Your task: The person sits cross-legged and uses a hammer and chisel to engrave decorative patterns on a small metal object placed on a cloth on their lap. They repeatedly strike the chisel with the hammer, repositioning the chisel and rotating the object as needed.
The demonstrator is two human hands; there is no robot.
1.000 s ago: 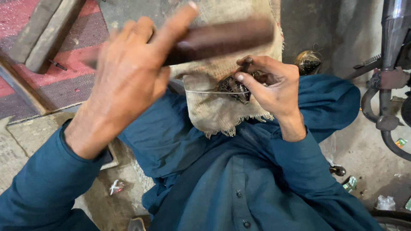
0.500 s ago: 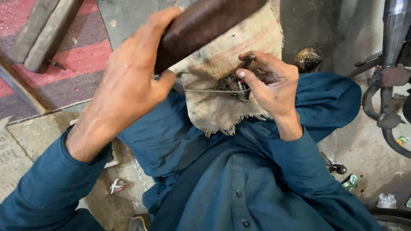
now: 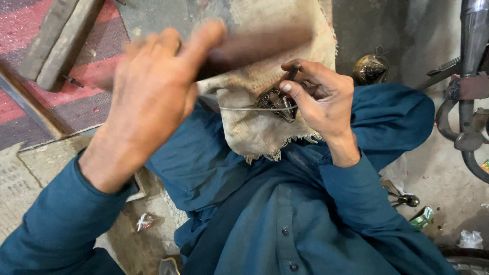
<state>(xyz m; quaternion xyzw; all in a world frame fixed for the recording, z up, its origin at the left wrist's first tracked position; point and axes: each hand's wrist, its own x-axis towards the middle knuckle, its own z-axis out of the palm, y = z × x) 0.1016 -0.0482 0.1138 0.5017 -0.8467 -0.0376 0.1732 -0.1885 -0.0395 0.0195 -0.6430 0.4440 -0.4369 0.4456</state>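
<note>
A worker in a blue tunic sits on a workshop floor, a frayed burlap cloth (image 3: 265, 127) spread over the lap. The left hand (image 3: 153, 97) is wrapped tight around a thick, dark wooden-looking handle (image 3: 254, 48), blurred with motion; what sits at its far end cannot be made out. The handle's long axis runs almost level, from the left hand out toward the right, passing above and just behind the work.

The right hand (image 3: 321, 99) is closed narrowly, thumb and fingertips pinching a small dark metal part (image 3: 275, 102) down onto the cloth, with a slim dark rod (image 3: 293, 71) standing up between the fingers. A thin wire (image 3: 244, 108) stretches leftward from the part across the cloth. The part lies near the cloth's near, fringed edge, below and to the right of the left hand; the right hand is the nearer one, already touching it.

Beyond the cloth's far right corner sits a round brass-coloured object (image 3: 370, 69). Grey timber (image 3: 56, 43) lies on a red mat at the upper left, and dark metal tubing (image 3: 468, 86) stands at the right edge.
</note>
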